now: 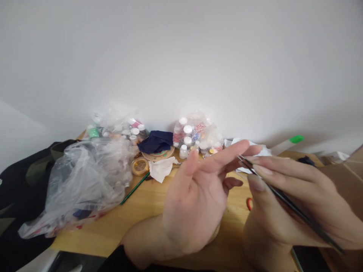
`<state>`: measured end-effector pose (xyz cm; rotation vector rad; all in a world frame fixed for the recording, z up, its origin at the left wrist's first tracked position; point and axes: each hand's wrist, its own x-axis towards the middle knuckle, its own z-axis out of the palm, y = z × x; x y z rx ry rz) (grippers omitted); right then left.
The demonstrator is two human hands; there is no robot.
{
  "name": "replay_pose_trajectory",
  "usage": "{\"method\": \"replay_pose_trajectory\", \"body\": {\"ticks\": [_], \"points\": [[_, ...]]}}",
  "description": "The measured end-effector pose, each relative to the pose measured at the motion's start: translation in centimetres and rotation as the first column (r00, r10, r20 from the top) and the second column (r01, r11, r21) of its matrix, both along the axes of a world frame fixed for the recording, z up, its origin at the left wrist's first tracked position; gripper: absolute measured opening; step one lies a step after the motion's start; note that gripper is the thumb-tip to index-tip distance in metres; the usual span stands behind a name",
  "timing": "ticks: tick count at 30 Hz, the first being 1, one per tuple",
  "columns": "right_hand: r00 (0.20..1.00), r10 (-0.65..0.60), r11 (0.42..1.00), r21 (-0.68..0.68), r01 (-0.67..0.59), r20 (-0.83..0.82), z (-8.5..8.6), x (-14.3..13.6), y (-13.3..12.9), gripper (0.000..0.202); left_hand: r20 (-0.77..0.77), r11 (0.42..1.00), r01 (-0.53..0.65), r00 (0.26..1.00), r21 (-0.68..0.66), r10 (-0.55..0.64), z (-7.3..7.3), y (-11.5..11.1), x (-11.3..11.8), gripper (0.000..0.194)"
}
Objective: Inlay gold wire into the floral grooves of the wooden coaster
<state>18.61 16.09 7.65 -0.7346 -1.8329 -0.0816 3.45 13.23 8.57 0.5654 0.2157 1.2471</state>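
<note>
The right hand [306, 192] grips a pair of black tweezers [295, 207] between thumb and fingers, with the shaft slanting back across the hand and the metal tips located at the fingers of the left hand [195, 200]. The left hand is largely open, palm exposed and fingers extended; whether its fingertips retain any small item cannot be determined. Both hands are positioned above the wooden table [99, 236], with a green stick [135, 188] lying beside a clear plastic bag [85, 177].
</note>
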Motion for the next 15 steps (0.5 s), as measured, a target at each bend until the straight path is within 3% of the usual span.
{"method": "replay_pose_trajectory", "body": {"ticks": [2, 4, 6, 11, 15], "points": [[0.967, 0.153, 0.988, -0.046, -0.147, 0.203, 0.1, -0.2, -0.1, 0.055, -0.008, 1.000, -0.003, 1.000, 0.004, 0.003, 0.0, 0.0, 0.0, 0.064], [0.998, 0.059, 0.998, 0.002, -0.059, 0.037, 0.2, -0.1, 0.0, 0.055, -0.020, 1.000, -0.007, 1.000, 0.003, 0.007, 0.0, 0.0, 0.0, 0.064], [0.996, 0.073, 0.997, 0.006, -0.073, 0.041, 0.3, 0.5, 0.3, 0.055, -0.034, 1.000, -0.013, 0.999, -0.005, 0.012, 0.1, -0.1, 0.0, 0.065], [0.936, 0.160, 0.986, -0.004, -0.167, 0.314, 0.6, 2.4, 1.0, 0.059, -0.049, 1.000, -0.026, 0.998, -0.013, 0.025, 0.2, -0.1, 0.0, 0.065], [0.961, 0.159, 0.986, 0.007, -0.165, 0.226, 0.7, 1.4, 0.6, 0.051, -0.078, 1.000, -0.026, 0.997, -0.013, 0.025, 0.2, -0.1, 0.0, 0.067]]}}
